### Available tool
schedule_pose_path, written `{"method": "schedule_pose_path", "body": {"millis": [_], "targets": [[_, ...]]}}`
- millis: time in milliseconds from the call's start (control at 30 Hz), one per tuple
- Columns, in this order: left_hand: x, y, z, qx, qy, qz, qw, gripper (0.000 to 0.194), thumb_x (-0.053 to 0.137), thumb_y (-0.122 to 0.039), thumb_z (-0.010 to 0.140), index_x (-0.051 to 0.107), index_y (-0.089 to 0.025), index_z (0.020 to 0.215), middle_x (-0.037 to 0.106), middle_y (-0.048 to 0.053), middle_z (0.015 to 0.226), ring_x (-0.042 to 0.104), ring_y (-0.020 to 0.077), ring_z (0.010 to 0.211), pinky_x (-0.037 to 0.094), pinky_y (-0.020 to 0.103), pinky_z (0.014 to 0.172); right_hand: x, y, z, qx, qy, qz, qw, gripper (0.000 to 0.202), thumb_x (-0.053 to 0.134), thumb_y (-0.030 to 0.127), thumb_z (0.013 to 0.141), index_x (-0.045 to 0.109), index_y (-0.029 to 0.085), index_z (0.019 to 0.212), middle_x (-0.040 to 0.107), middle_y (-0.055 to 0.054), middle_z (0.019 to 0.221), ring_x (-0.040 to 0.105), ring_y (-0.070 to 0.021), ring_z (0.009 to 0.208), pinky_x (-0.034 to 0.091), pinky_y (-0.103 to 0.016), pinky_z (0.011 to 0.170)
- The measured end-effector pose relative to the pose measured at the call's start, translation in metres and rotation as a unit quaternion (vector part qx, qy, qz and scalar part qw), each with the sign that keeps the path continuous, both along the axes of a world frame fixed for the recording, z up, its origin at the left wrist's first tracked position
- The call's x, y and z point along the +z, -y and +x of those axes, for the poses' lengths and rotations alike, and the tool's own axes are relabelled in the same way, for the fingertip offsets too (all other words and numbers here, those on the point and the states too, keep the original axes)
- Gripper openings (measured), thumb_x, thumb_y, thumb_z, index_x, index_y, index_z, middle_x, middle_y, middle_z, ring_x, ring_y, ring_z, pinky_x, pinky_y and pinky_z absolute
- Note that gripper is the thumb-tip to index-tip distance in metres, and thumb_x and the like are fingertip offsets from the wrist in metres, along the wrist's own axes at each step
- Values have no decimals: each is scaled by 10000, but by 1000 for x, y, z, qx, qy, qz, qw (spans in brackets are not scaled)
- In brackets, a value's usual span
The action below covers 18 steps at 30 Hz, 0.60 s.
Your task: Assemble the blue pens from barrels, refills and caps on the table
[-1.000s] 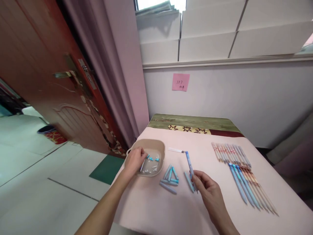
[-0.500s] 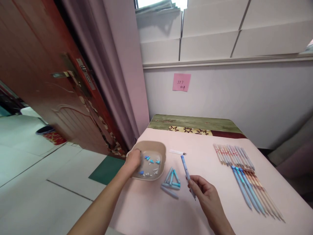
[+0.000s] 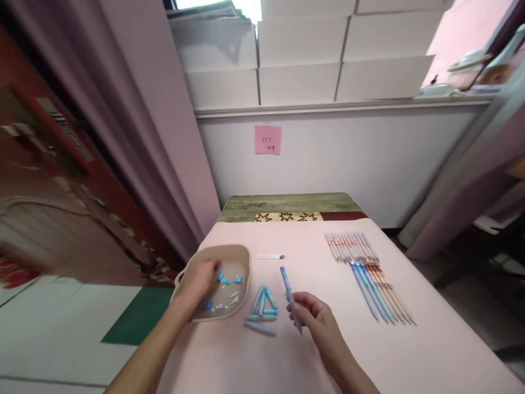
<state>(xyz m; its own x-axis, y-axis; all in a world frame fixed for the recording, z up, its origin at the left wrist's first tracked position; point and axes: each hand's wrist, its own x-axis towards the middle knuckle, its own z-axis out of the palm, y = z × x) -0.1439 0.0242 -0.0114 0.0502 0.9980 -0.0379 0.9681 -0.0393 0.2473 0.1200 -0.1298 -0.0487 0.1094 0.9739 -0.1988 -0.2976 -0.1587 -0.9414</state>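
My right hand [image 3: 315,314] grips a blue pen [image 3: 287,287] near its lower part, above the pink tabletop; the pen stands tilted with its darker blue end up. Inside a beige basket [image 3: 245,261], my left hand [image 3: 200,283] has its fingers bent together at the back, beside a small blue piece. Whatever they pinch is hidden. Small blue clips [image 3: 238,279] and little white pieces [image 3: 234,300] lie on the basket's bottom. Between basket and right hand are several light-blue pen barrels [image 3: 262,312].
Thin white refills [image 3: 269,256] with dark tips lie behind the barrels. To the right are a row of blue and beige pens [image 3: 377,293] and, behind it, a row of pale patterned pens [image 3: 350,246]. A pink note [image 3: 268,140] is on the wall.
The view has turned to the right, so everything sits further left. My left hand has reached deeper into the basket. My right hand still holds the pen.
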Motion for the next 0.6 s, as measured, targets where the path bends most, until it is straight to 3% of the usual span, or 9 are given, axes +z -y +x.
{"method": "schedule_pose_path", "body": {"millis": [67,133,233,300,367,467,600], "targets": [[7,8,12,-23,91,34,995,210,506,-207,764,664,-193,901,707,88,926,622,263,886,429,314,781,0,-2,3,-18,6,12,1000,375,735,492,705,691,149,851,699,-75,768,626,-181,688,493,-282,648],[12,23,34,-36,269,27,962,240,524,-306,790,673,-191,939,705,66,831,630,232,775,460,306,728,-1,-4,6,-32,26,34,999,364,724,485,717,689,147,849,682,-57,726,608,-170,653,488,-271,618],[14,52,77,-22,529,-65,846,310,633,-375,744,697,-168,966,707,68,798,634,186,692,499,290,699,0,0,15,-55,85,75,992,345,683,473,763,698,149,881,675,-54,717,603,-175,647,491,-268,596],[11,67,102,-7,622,-117,774,331,719,-365,691,696,-152,943,714,88,808,654,183,710,519,292,706,2,6,21,-67,140,98,983,323,650,454,796,704,159,912,692,-65,764,625,-194,700,509,-280,642],[8,76,118,9,670,-144,728,299,768,-343,659,671,-151,866,713,86,782,668,185,699,534,296,685,4,13,28,-79,202,115,969,288,625,431,817,708,174,917,706,-71,820,643,-212,766,517,-285,696],[5,79,124,22,695,-152,702,273,778,-318,669,635,-150,829,712,78,779,680,185,690,549,303,675,8,23,35,-97,287,118,945,258,587,410,840,707,195,918,703,-73,858,637,-211,777,500,-240,597],[4,81,121,16,698,-145,701,264,757,-304,702,659,-133,878,703,70,768,683,177,702,559,298,693,9,27,37,-99,344,114,927,245,561,392,850,702,205,923,693,-69,836,616,-194,715,397,-195,408]]}}
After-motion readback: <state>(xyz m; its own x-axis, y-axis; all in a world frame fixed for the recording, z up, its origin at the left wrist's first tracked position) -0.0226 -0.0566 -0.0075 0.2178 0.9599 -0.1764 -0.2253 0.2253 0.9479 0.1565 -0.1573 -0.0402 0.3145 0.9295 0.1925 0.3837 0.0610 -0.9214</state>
